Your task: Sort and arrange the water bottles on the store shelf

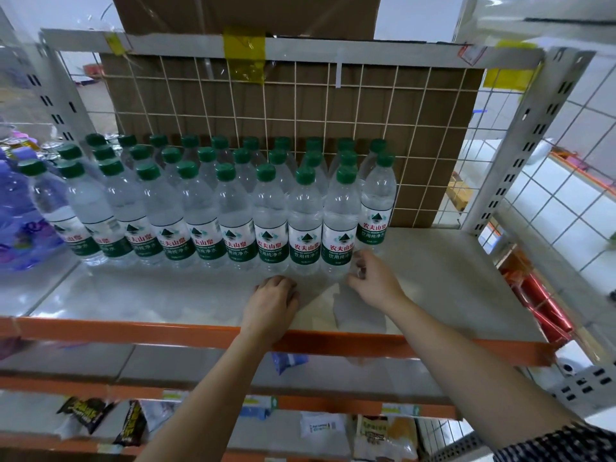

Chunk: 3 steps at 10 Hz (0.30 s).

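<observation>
Bottles of green-capped drinking water [270,225] stand in rows towards the back left of the top shelf [450,295], labels mostly forward, with bare shelf to their right. The left hand [275,295] rests just before the front row, fingers clenched under with nothing visible in them. The right hand [375,278] has bent fingers at the foot of the front row's end bottle [338,228]; I cannot tell whether they pinch anything. To my eye the step is squaring that row: push low near the bases, not the caps, and keep the fronts level with the orange shelf edge [416,350].
</observation>
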Available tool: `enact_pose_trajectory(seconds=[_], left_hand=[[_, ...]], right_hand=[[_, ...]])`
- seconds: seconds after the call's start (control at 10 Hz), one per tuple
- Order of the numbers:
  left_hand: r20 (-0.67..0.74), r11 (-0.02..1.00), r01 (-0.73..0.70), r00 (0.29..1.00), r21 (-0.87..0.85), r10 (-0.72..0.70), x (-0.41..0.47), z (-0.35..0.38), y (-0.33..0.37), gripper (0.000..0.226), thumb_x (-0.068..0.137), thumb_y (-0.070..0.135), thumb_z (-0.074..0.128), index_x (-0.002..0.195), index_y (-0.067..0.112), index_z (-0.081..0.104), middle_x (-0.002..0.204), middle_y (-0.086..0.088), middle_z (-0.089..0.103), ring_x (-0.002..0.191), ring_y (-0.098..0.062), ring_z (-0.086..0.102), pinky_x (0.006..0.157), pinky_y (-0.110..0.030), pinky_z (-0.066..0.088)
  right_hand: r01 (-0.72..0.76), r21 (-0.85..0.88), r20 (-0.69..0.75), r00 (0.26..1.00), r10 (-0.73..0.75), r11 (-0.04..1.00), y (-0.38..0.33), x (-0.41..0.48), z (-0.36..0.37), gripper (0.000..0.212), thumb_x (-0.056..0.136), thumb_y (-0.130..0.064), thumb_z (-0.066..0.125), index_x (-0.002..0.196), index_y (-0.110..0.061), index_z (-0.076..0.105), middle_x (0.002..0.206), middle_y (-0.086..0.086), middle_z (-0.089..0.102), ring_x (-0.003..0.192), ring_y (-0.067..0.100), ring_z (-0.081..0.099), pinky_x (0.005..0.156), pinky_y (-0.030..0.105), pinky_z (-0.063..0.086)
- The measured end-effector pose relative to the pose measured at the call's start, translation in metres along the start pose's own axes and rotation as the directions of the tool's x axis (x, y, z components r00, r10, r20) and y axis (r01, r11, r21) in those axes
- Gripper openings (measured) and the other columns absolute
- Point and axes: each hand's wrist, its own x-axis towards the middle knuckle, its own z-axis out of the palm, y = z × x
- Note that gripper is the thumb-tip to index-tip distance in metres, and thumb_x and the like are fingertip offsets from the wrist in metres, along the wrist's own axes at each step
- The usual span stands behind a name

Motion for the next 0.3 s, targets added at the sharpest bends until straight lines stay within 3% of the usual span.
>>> enact_pose_trajectory(seconds=[0.1,0.2,0.3], left_hand=[[0.008,1.000,0.002,1.000,0.020,-0.002,-0.010,-0.006,0.007,0.028,0.097,0.030,0.048,0.115,0.017,0.065,0.118,-0.002,0.064,0.101,-0.023,0.060,0.084,-0.034,0.045],[-0.019,1.000,-0.010,1.000,-0.015,0.010,-0.027,-0.012,0.013,0.028,0.097,0.031,0.049,0.118,0.018,0.063,0.117,-0.001,0.064,0.095,-0.021,0.062,0.081,-0.033,0.051],[-0.030,0.999,0.015,0.999,-0.037,-0.016,-0.038,-0.015,0.019,0.028,0.097,0.032,0.047,0.117,0.019,0.062,0.117,0.000,0.063,0.097,-0.021,0.062,0.084,-0.034,0.051]], right_hand=[[0.034,-0.070,0.036,0.999,-0.032,0.997,0.004,-0.020,-0.006,0.042,0.092,-0.015,0.062,0.132,-0.009,0.055,0.131,0.008,0.059,0.116,0.023,0.057,0.089,0.024,0.040],[0.068,-0.104,0.047,0.997,-0.064,0.992,0.006,-0.038,-0.004,0.042,0.090,-0.017,0.062,0.131,-0.010,0.058,0.130,0.008,0.062,0.113,0.021,0.059,0.096,0.029,0.045],[0.078,-0.091,0.013,0.997,-0.077,0.993,0.000,-0.051,-0.001,0.040,0.089,-0.015,0.061,0.128,-0.010,0.059,0.127,0.006,0.063,0.113,0.019,0.059,0.097,0.028,0.045]])
